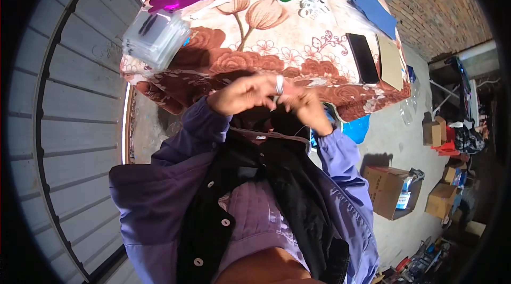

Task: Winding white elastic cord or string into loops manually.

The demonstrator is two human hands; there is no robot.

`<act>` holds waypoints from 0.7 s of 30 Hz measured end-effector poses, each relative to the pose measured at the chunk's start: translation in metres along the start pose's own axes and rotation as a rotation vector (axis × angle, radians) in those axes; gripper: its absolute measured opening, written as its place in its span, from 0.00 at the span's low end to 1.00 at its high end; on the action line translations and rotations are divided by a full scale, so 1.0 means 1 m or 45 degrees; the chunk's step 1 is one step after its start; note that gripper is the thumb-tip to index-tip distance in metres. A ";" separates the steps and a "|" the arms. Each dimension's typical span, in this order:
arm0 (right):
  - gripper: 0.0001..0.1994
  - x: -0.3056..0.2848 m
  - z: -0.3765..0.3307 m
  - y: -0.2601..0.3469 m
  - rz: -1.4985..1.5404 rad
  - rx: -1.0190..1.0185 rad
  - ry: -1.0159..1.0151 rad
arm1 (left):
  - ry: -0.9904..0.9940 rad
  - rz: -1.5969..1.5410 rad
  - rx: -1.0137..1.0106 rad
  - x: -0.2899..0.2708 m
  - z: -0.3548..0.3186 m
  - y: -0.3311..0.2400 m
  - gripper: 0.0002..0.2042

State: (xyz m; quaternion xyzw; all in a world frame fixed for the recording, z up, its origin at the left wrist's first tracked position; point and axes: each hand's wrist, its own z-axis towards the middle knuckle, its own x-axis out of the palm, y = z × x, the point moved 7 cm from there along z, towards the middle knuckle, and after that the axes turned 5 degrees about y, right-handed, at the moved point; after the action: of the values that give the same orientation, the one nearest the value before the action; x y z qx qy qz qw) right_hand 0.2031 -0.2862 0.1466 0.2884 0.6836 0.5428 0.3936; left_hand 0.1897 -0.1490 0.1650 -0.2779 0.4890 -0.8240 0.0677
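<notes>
Ring (279,84) between both hands' pinching fingers (266,84).

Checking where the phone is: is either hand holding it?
No. The phone lies flat on the floral tablecloth, apart from the left hand and right hand, which meet below the table edge.

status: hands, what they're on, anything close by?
Left hand and right hand meet fingertip to fingertip at the table edge; what they pinch is too small to tell. Ring shows between them. Phone lies just beyond, not touched.
</notes>
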 end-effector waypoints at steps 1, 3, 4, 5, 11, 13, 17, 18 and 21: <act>0.08 0.014 -0.002 0.010 -0.029 -0.146 0.283 | -0.205 0.269 -0.105 -0.013 -0.003 0.003 0.21; 0.09 0.004 -0.004 0.022 0.059 -0.320 0.123 | -0.233 0.718 -0.301 -0.020 -0.005 0.008 0.18; 0.10 -0.005 -0.005 0.029 0.223 -0.452 -0.010 | -0.047 0.788 -0.473 -0.016 -0.006 0.016 0.17; 0.10 -0.020 -0.007 0.025 0.143 -0.373 -0.287 | 0.087 0.626 -0.460 -0.007 -0.006 0.018 0.17; 0.10 0.006 0.000 0.022 0.044 -0.298 0.165 | -0.192 0.554 -0.336 -0.013 -0.004 0.004 0.19; 0.09 -0.016 -0.001 0.023 0.254 -0.346 -0.230 | 0.003 0.323 -0.265 0.000 -0.001 0.003 0.18; 0.08 0.019 0.005 0.021 -0.007 -0.185 0.363 | -0.383 0.495 -0.156 -0.018 -0.004 -0.012 0.19; 0.08 0.019 0.005 0.027 -0.082 -0.292 0.379 | -0.281 0.506 -0.206 -0.014 -0.003 -0.009 0.19; 0.08 -0.014 0.009 0.023 0.378 -0.273 -0.194 | 0.162 0.409 -0.329 0.006 -0.001 0.001 0.18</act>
State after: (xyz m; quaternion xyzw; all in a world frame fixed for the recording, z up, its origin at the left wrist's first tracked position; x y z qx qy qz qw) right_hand 0.2174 -0.2874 0.1715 0.3827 0.5399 0.6412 0.3884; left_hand 0.1839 -0.1516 0.1661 -0.1501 0.6319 -0.7490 0.1307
